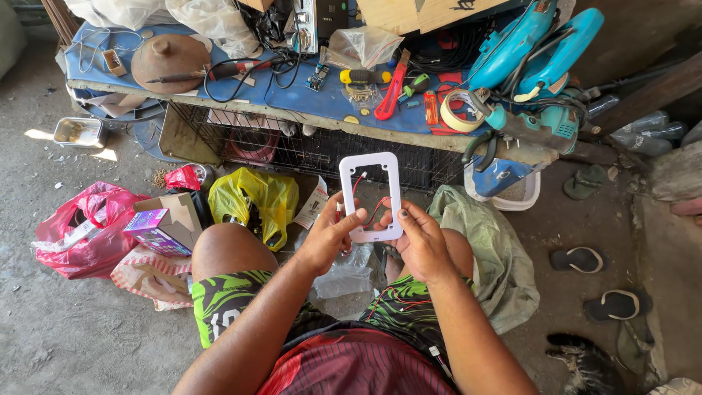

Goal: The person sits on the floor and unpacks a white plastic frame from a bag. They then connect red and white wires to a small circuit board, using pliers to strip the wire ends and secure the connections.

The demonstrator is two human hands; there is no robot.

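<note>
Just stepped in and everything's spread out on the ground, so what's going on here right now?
A person sits on the ground and holds a white rectangular frame up in front of them with both hands. The left hand grips its left edge, the right hand its lower right corner. Thin red wires show through the frame's opening. Ahead is a low blue-covered bench piled with tools, including a teal power saw. A yellow plastic bag and a pink one lie on the floor to the left.

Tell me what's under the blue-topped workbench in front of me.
Under the workbench sits a wire cage with something reddish coiled inside; what it is cannot be told. The white frame held in both hands covers part of the cage.
</note>
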